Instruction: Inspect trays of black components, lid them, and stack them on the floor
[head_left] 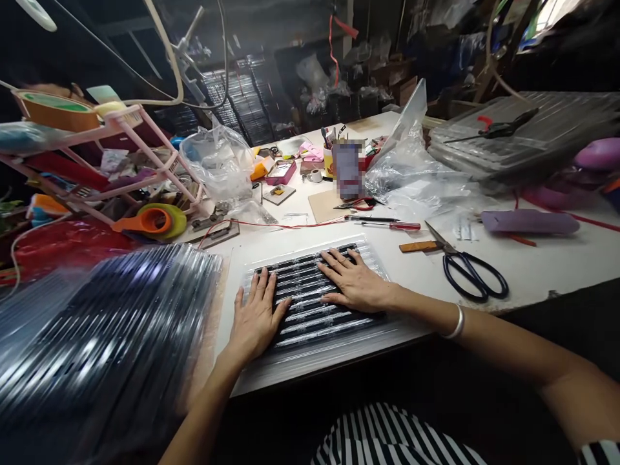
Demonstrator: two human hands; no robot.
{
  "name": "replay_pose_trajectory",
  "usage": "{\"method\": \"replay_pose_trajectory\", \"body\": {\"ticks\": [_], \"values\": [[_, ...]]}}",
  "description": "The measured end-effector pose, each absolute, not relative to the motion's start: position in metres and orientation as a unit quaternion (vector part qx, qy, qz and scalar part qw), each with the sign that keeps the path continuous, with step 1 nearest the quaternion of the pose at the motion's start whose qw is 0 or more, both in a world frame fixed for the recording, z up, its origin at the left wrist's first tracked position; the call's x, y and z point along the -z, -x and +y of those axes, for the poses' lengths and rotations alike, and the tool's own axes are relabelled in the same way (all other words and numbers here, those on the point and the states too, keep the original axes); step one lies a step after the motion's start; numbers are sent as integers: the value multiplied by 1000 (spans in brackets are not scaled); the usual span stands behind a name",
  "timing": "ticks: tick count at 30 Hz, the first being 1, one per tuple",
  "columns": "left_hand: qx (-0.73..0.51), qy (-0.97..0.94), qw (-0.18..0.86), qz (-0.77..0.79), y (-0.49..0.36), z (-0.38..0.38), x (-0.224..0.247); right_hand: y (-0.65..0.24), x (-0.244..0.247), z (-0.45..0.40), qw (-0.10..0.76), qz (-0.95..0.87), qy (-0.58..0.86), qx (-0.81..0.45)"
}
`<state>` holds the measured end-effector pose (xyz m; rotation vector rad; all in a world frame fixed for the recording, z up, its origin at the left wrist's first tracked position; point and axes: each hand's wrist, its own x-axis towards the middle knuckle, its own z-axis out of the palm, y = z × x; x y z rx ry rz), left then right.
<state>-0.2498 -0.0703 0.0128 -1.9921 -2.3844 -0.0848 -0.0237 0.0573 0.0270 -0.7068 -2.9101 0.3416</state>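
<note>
A clear plastic tray (pixel 310 326) with rows of long black strips lies flat on the white table in front of me. My left hand (pixel 256 315) rests palm down on the tray's left side, its fingers spread and pointing away from me. Across the right side lies my right hand (pixel 352 281), also flat with the fingers apart. Both hands press on the upper surface, and neither grips anything. What the strips are I cannot make out.
At left stands a tall stack of similar filled trays (pixel 111 323), below a pink rack (pixel 145 142) with tape rolls. Black-handled scissors (pixel 467 268) lie at right, near a purple roll (pixel 530 222). Pens (pixel 382 223) and a cup of tools (pixel 329 161) are beyond the tray.
</note>
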Motion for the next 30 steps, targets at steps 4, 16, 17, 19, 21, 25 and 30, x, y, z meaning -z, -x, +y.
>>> {"method": "replay_pose_trajectory", "body": {"ticks": [4, 16, 17, 19, 21, 25, 30], "values": [[89, 659, -5, -747, 261, -71, -12, 28, -19, 60, 74, -967, 225, -96], [261, 619, -167, -721, 276, -194, -14, -84, 2, 49, 183, -942, 261, -101], [252, 629, -174, -715, 273, -202, -15, -94, 0, 45, 173, -944, 251, -124], [236, 647, -171, -704, 268, -215, -13, -115, -7, 37, 136, -950, 227, -167], [229, 657, -133, -705, 263, -223, -6, -132, -13, 27, 92, -956, 200, -193], [239, 661, 5, -711, 257, -226, 16, -147, -8, 7, 58, -966, 188, -166], [286, 681, 24, -674, 265, -220, 17, -141, 13, 5, 185, -965, 174, -70]]}}
